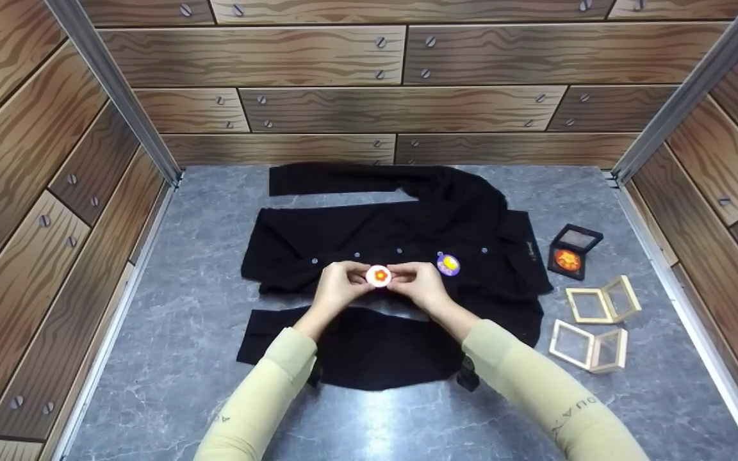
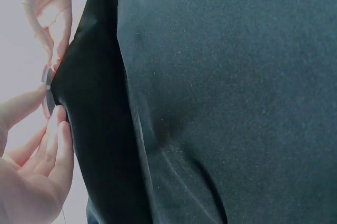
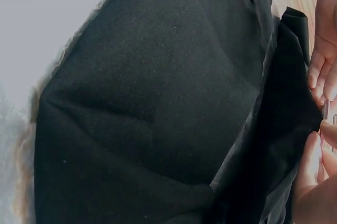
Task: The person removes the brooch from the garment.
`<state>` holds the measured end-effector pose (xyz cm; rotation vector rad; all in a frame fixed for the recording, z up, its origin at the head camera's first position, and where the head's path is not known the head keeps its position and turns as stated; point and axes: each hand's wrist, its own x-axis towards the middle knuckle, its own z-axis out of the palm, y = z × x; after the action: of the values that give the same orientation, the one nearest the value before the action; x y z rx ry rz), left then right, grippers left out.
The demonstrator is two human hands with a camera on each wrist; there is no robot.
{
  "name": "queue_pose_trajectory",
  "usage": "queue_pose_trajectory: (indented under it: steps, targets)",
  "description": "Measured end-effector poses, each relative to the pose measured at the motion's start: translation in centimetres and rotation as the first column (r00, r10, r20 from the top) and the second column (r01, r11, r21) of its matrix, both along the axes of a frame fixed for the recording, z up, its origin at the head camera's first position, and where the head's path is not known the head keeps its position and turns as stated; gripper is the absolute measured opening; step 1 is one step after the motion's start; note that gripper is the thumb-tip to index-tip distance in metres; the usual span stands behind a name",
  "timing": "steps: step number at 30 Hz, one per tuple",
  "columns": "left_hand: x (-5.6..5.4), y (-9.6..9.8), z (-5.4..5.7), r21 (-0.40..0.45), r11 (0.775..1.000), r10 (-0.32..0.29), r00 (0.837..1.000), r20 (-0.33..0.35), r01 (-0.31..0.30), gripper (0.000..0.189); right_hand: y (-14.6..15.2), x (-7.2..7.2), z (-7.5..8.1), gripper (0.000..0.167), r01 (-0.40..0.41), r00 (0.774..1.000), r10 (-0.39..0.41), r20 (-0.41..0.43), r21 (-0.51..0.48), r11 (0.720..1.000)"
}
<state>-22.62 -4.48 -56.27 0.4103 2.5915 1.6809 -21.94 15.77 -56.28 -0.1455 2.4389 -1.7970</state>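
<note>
At nine o'clock of the scene, a wood-print wall panel (image 1: pixel 29 211) is seen flanking the grey marbled table (image 1: pixel 170 358). Spread across the middle of the table is a black jacket (image 1: pixel 407 224), one sleeve stretched along its twelve o'clock edge. The left hand (image 1: pixel 337 286) is held over the jacket's front edge, its fingertips curled and pinched on a round white badge (image 1: pixel 378 276) with a red-orange centre. The badge is found right at the centre of the head view, against the black cloth. It is gripped from its three o'clock side by the right hand (image 1: pixel 421 285) as well, fingers curled onto its rim. In the left wrist view the badge (image 2: pixel 48 93) is seen edge-on at the fold of fabric, pinched between fingers (image 2: pixel 58 139). Just at two o'clock of the hands, a purple badge (image 1: pixel 448 264) with a yellow centre is seen lying on the jacket. Towards three o'clock, off the cloth, an open black case (image 1: pixel 573 251) showing an orange badge is seen, and below it two open pale frame boxes (image 1: pixel 603 301), (image 1: pixel 590 347).
</note>
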Motion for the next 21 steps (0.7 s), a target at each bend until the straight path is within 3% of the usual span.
queue_pose_trajectory:
  steps: [6,16,21]
  targets:
    - [0.09,0.04,-0.01,0.009,1.000,0.014,1.000,0.001,-0.014,0.029,0.03,-0.09,-0.07,0.036,-0.010,0.999,0.010,-0.034,-0.008,1.000]
    - [-0.17,-0.12,-0.39,-0.030,1.000,0.008,1.000,-0.023,-0.008,0.024,0.66,-0.35,-0.12,0.034,-0.062,0.998,0.061,-0.006,-0.065,0.996]
    - [-0.08,0.01,-0.36,-0.031,0.999,0.015,0.999,-0.031,-0.016,0.025,0.71,-0.28,-0.12,0.033,-0.039,0.999,0.040,0.007,-0.080,0.996]
